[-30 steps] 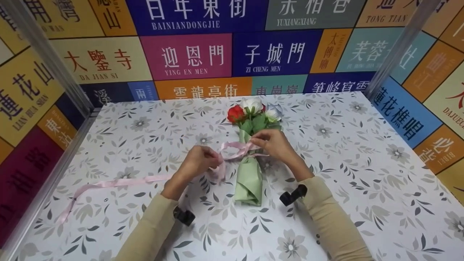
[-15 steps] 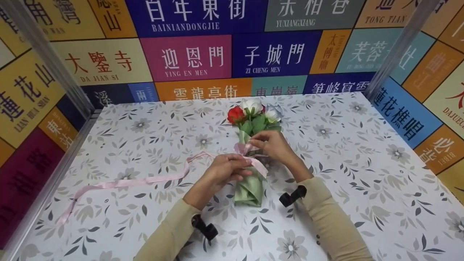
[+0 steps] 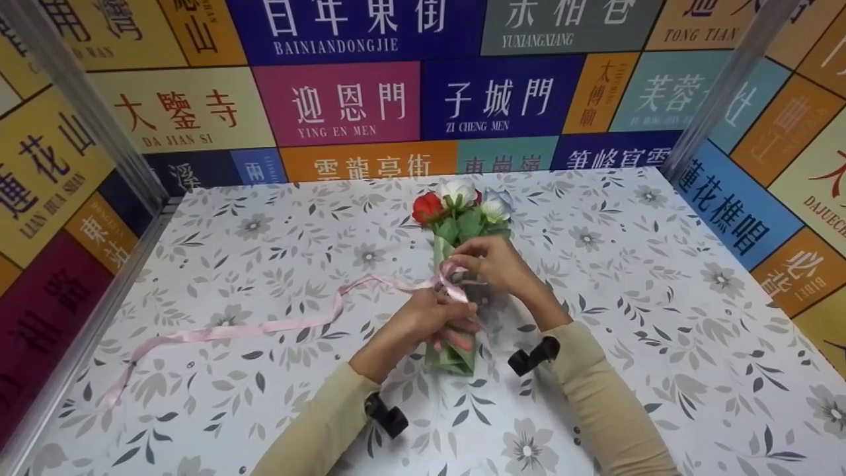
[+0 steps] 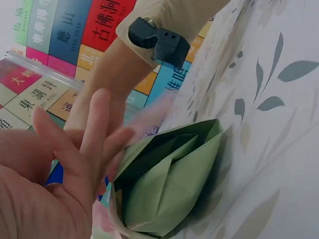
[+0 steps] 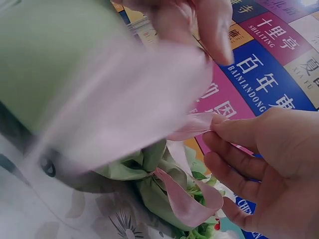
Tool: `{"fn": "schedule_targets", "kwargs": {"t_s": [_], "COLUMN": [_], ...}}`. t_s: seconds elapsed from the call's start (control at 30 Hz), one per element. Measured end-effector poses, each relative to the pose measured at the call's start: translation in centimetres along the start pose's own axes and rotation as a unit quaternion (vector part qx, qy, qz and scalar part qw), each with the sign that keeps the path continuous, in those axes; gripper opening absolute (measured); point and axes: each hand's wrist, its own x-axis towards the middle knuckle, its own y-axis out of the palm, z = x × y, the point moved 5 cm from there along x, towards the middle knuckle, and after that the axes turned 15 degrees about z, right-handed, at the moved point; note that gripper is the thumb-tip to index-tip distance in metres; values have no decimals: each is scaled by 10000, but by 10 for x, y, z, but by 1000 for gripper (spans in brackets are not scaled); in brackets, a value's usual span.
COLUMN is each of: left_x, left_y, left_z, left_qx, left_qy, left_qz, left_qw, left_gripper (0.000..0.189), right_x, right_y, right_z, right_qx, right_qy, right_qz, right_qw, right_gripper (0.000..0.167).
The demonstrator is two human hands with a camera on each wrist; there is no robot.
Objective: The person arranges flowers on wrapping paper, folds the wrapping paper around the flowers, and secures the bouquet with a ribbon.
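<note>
A bouquet lies on the table, its stems wrapped in green paper (image 3: 449, 365), with a red rose (image 3: 428, 208), a white rose (image 3: 457, 194) and a pale blue rose (image 3: 496, 207) at the far end. Pink ribbon (image 3: 264, 327) goes round its middle and trails left. My right hand (image 3: 496, 264) pinches a loop of it between thumb and forefinger, plainest in the right wrist view (image 5: 279, 164). Just below, my left hand (image 3: 429, 317) holds another length over the wrapping, other fingers spread. That length (image 5: 129, 104) is blurred in the right wrist view.
White table cover (image 3: 628, 377) with grey leaf print spreads all around. Panels with large characters (image 3: 337, 102) stand at the back and sides, joined by clear corner posts (image 3: 733, 86). Black wrist cameras (image 3: 386, 415) hang under both sleeves.
My left hand has come rightwards from beside the bouquet, carrying ribbon across it, then slightly lower over the wrapping. The open loop between the hands has shrunk. My right hand has stayed nearly still.
</note>
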Motion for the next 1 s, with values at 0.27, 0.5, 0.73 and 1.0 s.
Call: {"fn": "schedule_targets", "kwargs": {"t_s": [0.27, 0.5, 0.73, 1.0], "left_x": [-8, 1, 17, 23], "left_y": [-31, -56, -54, -59], "left_z": [-16, -22, -25, -21], "left_qx": [1391, 2229, 2203, 1681], "left_qy": [274, 1008, 1216, 1026], "left_qz": [-1194, -2276, -2227, -2513], "left_qw": [9827, 9425, 9419, 9477], "left_gripper": [24, 24, 18, 16], "right_x": [-1, -2, -3, -6], "right_y": [0, 4, 10, 2], "right_z": [6, 11, 12, 9], "right_qx": [-55, 0, 132, -55], "right_qy": [-35, -189, -223, 185], "right_qz": [105, 168, 195, -85], "right_qw": [9999, 9997, 9995, 9998], "right_gripper": [18, 16, 15, 24]}}
